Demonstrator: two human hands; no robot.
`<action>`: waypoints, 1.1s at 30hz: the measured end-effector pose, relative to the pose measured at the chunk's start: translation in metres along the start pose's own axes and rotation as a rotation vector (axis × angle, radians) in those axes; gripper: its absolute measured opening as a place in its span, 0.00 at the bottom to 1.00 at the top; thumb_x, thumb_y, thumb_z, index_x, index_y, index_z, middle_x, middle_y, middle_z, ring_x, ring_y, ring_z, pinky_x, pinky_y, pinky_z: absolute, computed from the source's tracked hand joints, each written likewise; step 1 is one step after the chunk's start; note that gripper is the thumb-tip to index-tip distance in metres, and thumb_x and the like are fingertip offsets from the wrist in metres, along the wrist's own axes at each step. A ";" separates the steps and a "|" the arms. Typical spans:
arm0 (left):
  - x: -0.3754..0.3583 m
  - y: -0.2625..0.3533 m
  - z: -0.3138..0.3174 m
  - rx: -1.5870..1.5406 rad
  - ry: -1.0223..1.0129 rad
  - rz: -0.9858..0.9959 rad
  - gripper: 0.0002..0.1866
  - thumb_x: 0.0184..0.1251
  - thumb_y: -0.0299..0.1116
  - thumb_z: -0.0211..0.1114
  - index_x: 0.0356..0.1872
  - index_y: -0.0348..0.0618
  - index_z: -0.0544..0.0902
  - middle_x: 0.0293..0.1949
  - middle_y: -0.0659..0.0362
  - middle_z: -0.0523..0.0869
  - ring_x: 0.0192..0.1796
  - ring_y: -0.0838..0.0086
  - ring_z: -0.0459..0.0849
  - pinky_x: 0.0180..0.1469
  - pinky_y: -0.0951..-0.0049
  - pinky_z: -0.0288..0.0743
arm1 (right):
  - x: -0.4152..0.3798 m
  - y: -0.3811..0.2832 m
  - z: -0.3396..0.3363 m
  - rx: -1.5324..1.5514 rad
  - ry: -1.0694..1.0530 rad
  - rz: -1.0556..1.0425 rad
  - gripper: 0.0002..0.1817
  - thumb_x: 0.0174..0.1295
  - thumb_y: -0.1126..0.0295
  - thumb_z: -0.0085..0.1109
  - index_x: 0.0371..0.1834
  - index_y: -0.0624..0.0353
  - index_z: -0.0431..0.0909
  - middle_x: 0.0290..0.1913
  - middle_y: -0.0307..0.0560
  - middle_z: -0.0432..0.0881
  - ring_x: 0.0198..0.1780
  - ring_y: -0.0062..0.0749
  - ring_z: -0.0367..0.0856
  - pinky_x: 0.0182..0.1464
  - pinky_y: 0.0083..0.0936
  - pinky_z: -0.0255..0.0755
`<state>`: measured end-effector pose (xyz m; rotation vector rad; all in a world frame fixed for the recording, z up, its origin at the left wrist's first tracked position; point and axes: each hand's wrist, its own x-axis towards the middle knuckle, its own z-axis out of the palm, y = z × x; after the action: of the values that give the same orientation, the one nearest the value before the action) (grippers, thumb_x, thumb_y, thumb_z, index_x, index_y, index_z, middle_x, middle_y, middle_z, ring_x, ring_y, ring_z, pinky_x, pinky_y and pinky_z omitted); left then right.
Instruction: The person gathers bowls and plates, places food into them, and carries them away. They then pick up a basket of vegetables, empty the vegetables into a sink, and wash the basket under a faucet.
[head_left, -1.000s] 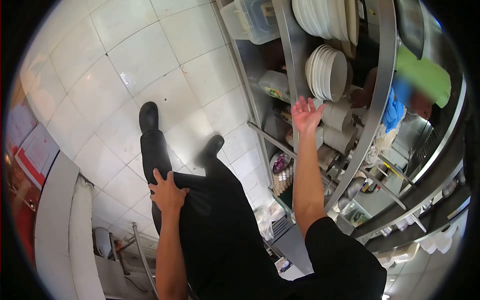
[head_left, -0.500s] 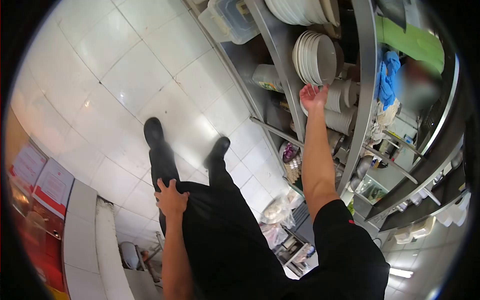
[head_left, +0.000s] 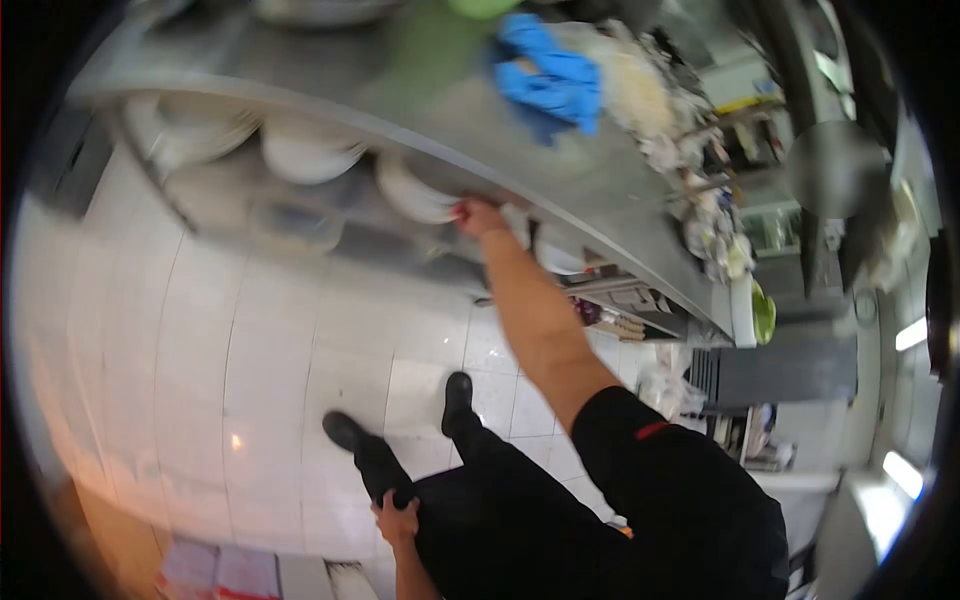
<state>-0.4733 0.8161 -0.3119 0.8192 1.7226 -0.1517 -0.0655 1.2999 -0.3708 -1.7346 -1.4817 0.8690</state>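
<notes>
My right hand [head_left: 478,215] reaches onto the shelf under a steel counter. Its fingers are curled at the rim of a stack of white plates [head_left: 412,192]; blur hides how many of the plates they hold. White dishes [head_left: 560,255] stand partly hidden behind my wrist. Lower down, my left hand [head_left: 398,520] rests on my trouser leg with its fingers apart, holding nothing.
Above the shelf runs the steel counter top [head_left: 440,115], with a crumpled blue cloth [head_left: 550,78] on it. More white crockery [head_left: 308,150] sits farther left along the shelf. White tiles [head_left: 270,350] cover the floor around my black boots [head_left: 457,392].
My view has swung round and blurred, so the counter top now crosses the upper part. My right hand stays at the plate stack; my left hand stays on my leg.
</notes>
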 end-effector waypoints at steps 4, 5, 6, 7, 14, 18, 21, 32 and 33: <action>-0.012 0.015 0.002 0.135 0.000 -0.025 0.33 0.46 0.48 0.71 0.56 0.56 0.74 0.64 0.46 0.61 0.60 0.47 0.71 0.59 0.54 0.68 | -0.022 -0.098 -0.009 0.571 0.048 0.459 0.15 0.66 0.72 0.37 0.47 0.58 0.76 0.39 0.54 0.79 0.39 0.38 0.76 0.33 0.21 0.70; -0.014 0.018 0.003 0.181 -0.024 -0.032 0.33 0.46 0.49 0.71 0.57 0.56 0.74 0.65 0.46 0.60 0.60 0.47 0.70 0.58 0.53 0.68 | -0.025 -0.110 -0.007 0.379 0.095 0.415 0.15 0.66 0.69 0.39 0.48 0.58 0.75 0.41 0.53 0.78 0.41 0.38 0.75 0.36 0.23 0.68; -0.017 0.021 0.005 0.195 -0.010 -0.014 0.33 0.46 0.49 0.71 0.57 0.56 0.74 0.65 0.46 0.60 0.60 0.47 0.70 0.58 0.53 0.68 | -0.037 -0.119 0.001 0.184 0.145 0.375 0.15 0.66 0.67 0.40 0.50 0.57 0.73 0.43 0.52 0.77 0.43 0.39 0.74 0.40 0.26 0.67; -0.019 0.025 0.006 0.244 -0.026 -0.001 0.33 0.47 0.51 0.70 0.57 0.57 0.73 0.65 0.46 0.61 0.58 0.47 0.72 0.57 0.53 0.69 | -0.044 -0.130 0.004 -0.013 0.195 0.337 0.15 0.66 0.65 0.41 0.51 0.57 0.72 0.45 0.51 0.77 0.46 0.40 0.73 0.44 0.29 0.66; 0.027 0.047 0.010 0.578 -0.185 0.134 0.28 0.48 0.55 0.66 0.50 0.55 0.80 0.53 0.50 0.79 0.56 0.54 0.76 0.55 0.55 0.71 | -0.062 -0.163 -0.033 -0.685 0.426 0.197 0.21 0.65 0.56 0.47 0.57 0.55 0.68 0.52 0.48 0.73 0.54 0.43 0.69 0.59 0.39 0.61; 0.062 0.111 -0.004 0.429 -0.062 0.409 0.24 0.52 0.53 0.62 0.43 0.44 0.82 0.42 0.47 0.83 0.48 0.52 0.81 0.50 0.57 0.74 | -0.069 -0.147 -0.047 -0.484 0.469 0.247 0.21 0.65 0.57 0.47 0.56 0.56 0.68 0.51 0.48 0.73 0.53 0.42 0.69 0.57 0.39 0.63; 0.076 0.190 -0.019 0.141 0.049 0.647 0.14 0.56 0.40 0.65 0.38 0.41 0.82 0.36 0.48 0.85 0.44 0.53 0.83 0.46 0.63 0.75 | -0.073 -0.132 -0.057 -0.323 0.484 0.273 0.20 0.64 0.57 0.48 0.55 0.56 0.69 0.50 0.48 0.73 0.52 0.42 0.70 0.56 0.38 0.63; -0.010 0.382 -0.082 -0.469 0.021 0.481 0.24 0.63 0.45 0.58 0.57 0.45 0.72 0.49 0.55 0.80 0.45 0.65 0.80 0.39 0.65 0.76 | -0.071 -0.107 -0.029 0.279 0.487 0.276 0.20 0.62 0.57 0.50 0.52 0.58 0.70 0.48 0.49 0.74 0.48 0.41 0.71 0.51 0.37 0.67; -0.004 0.381 -0.091 -0.453 0.019 0.491 0.25 0.64 0.47 0.58 0.59 0.46 0.70 0.50 0.55 0.79 0.46 0.64 0.80 0.40 0.63 0.76 | -0.080 -0.102 -0.024 0.324 0.484 0.281 0.20 0.62 0.57 0.50 0.51 0.58 0.70 0.47 0.49 0.74 0.48 0.40 0.71 0.50 0.37 0.67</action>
<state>-0.3215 1.1445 -0.1607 0.8710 1.4437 0.5597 -0.1101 1.2310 -0.2678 -1.7653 -0.7517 0.7104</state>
